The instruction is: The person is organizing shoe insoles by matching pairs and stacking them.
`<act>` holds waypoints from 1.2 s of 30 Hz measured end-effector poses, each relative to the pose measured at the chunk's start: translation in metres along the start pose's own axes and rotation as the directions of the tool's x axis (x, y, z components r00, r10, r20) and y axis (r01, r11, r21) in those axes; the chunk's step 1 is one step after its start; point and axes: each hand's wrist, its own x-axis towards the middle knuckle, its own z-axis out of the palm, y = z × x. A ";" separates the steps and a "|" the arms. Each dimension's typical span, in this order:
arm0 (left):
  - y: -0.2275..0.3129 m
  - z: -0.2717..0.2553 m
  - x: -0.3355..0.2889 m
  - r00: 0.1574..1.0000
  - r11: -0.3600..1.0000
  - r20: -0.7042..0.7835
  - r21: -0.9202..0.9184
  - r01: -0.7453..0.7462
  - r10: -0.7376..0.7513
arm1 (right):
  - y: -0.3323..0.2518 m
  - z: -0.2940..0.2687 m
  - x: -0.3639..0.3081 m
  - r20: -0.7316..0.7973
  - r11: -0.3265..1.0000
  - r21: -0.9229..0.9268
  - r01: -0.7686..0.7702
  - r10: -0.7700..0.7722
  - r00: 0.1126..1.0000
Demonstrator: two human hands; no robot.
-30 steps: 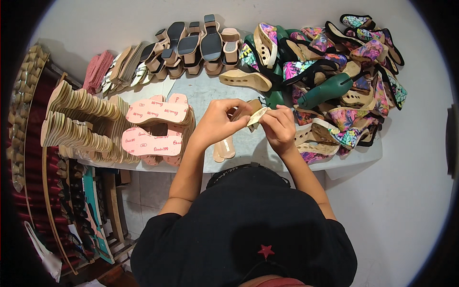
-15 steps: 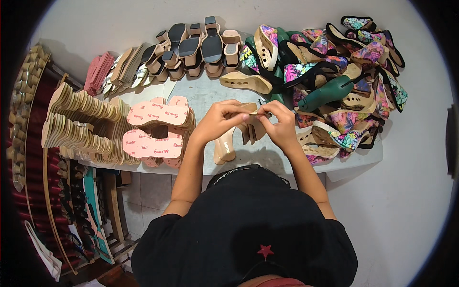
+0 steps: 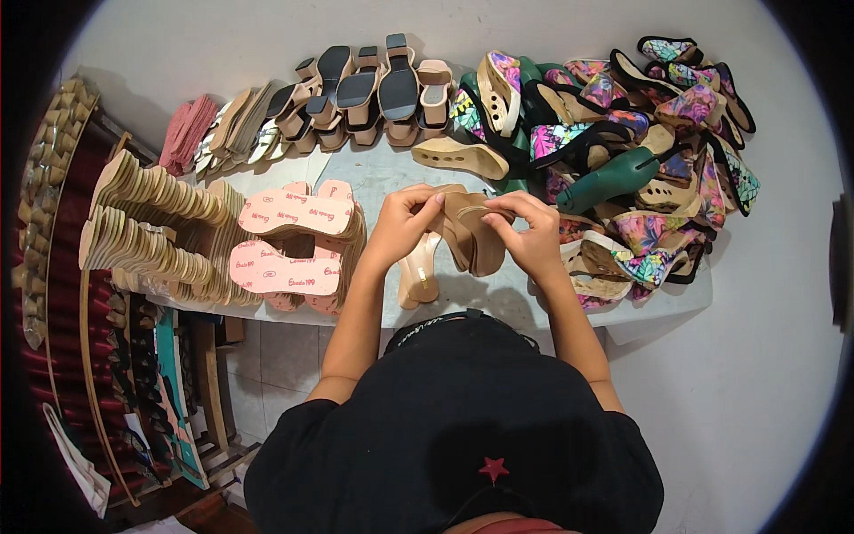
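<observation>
My left hand [image 3: 407,230] has thumb and fingers pinched on the left edge of several thin tan insoles [image 3: 463,233]. My right hand [image 3: 532,238] grips the right side of the same bunch, thumb and fingers closed on its upper edge. Between the hands the insoles stand slightly fanned, hanging toward my body. Just below my left hand, a pair of glossy pale beige insoles [image 3: 418,271] with a small label lies on the table [image 3: 525,307], partly covered by the bunch.
Left of my hands are pink-topped sole pieces [image 3: 289,267] and rows of stacked wooden-edged soles [image 3: 142,240]. Heeled sandals [image 3: 396,89] lie soles-up along the back. Floral wedge shoes [image 3: 640,231] and a green shoe last [image 3: 608,181] are heaped at right. A rack [image 3: 98,338] stands far left.
My hands have moved a little apart and the insoles between them have turned, so their broad faces now show. The view has shifted very slightly.
</observation>
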 end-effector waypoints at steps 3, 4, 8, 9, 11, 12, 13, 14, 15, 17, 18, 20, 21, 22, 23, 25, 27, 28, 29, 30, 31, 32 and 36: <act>0.001 0.002 -0.002 0.997 1.000 -0.081 -0.011 -0.003 0.002 | -0.006 0.001 0.000 -0.034 0.999 -0.050 0.010 -0.011 0.999; 0.002 0.002 -0.002 0.997 1.000 -0.083 -0.010 -0.003 0.002 | -0.008 0.001 0.000 -0.056 0.997 -0.070 0.013 -0.017 0.998; 0.005 0.000 -0.002 0.980 0.993 -0.162 -0.026 0.117 -0.120 | -0.012 -0.005 0.001 -0.063 0.998 -0.027 -0.056 0.054 0.997; 0.005 0.000 -0.002 0.982 0.992 -0.141 -0.008 0.123 -0.123 | -0.013 -0.005 0.001 0.001 0.993 0.031 -0.113 0.113 0.994; 0.000 0.002 -0.002 0.990 0.995 -0.108 0.022 0.093 -0.090 | -0.014 -0.005 0.003 0.064 0.981 0.085 -0.173 0.168 0.984; 0.000 0.003 -0.002 0.995 0.997 -0.075 0.051 0.062 -0.058 | -0.016 -0.001 0.005 0.053 0.987 0.066 -0.149 0.146 0.988; 0.001 0.004 -0.002 0.996 0.997 -0.073 0.052 0.061 -0.058 | -0.017 0.001 0.006 0.042 0.991 0.047 -0.126 0.124 0.991; 0.004 0.006 -0.003 0.998 0.999 -0.018 -0.004 0.053 -0.054 | -0.016 0.003 0.006 0.042 0.991 0.048 -0.125 0.123 0.992; 0.006 0.007 -0.004 0.998 0.997 0.037 -0.060 0.048 -0.046 | -0.013 0.006 0.006 0.021 0.995 0.034 -0.098 0.097 0.995; 0.004 0.009 -0.004 0.997 0.997 0.068 -0.063 0.041 -0.037 | -0.010 0.008 0.005 0.003 0.997 0.022 -0.070 0.070 0.998; 0.004 0.009 -0.004 0.995 0.997 0.099 -0.067 0.034 -0.028 | -0.008 0.007 0.005 0.000 0.997 0.023 -0.076 0.076 0.997; 0.005 0.008 -0.004 0.993 0.997 0.113 -0.072 0.025 -0.017 | -0.007 0.006 0.004 -0.004 0.996 0.024 -0.084 0.084 0.996; 0.006 0.008 -0.004 0.991 0.997 0.131 -0.079 0.017 -0.007 | -0.006 0.006 0.004 -0.005 0.995 0.028 -0.098 0.098 0.995; 0.007 0.008 -0.004 0.991 0.997 0.133 -0.080 0.018 -0.007 | -0.006 0.005 0.004 -0.006 0.993 0.033 -0.111 0.112 0.994; 0.009 0.008 -0.004 0.990 0.997 0.141 -0.072 0.025 -0.014 | -0.005 0.005 0.004 -0.007 0.993 0.032 -0.112 0.113 0.994; 0.010 0.008 -0.004 0.988 0.997 0.151 -0.065 0.033 -0.022 | -0.006 0.003 0.004 0.002 0.993 0.028 -0.116 0.116 0.993; 0.009 0.009 -0.003 0.989 1.000 0.151 -0.028 0.006 -0.002 | -0.005 0.001 0.004 0.017 0.992 0.023 -0.122 0.122 0.992; 0.009 0.010 -0.003 0.988 1.000 0.152 -0.029 0.007 -0.002 | -0.005 0.001 0.004 0.033 0.992 0.018 -0.127 0.126 0.991; 0.011 0.010 -0.003 0.987 0.999 0.158 -0.034 0.008 -0.002 | -0.004 0.000 0.004 0.032 0.992 0.017 -0.127 0.127 0.991; 0.011 0.010 -0.003 0.986 0.999 0.164 -0.039 0.008 -0.002 | -0.003 0.000 0.004 0.036 0.991 0.015 -0.130 0.129 0.991; 0.011 0.010 -0.003 0.986 0.999 0.164 -0.039 0.008 -0.002 | -0.003 0.000 0.004 0.040 0.991 0.013 -0.132 0.132 0.990; 0.011 0.010 -0.002 0.986 0.999 0.168 -0.032 0.011 -0.006 | -0.003 0.000 0.004 0.040 0.991 0.012 -0.133 0.132 0.990; 0.010 0.012 -0.002 0.986 0.999 0.166 -0.045 0.015 -0.007 | -0.001 -0.001 0.005 0.038 0.995 0.003 -0.101 0.101 0.994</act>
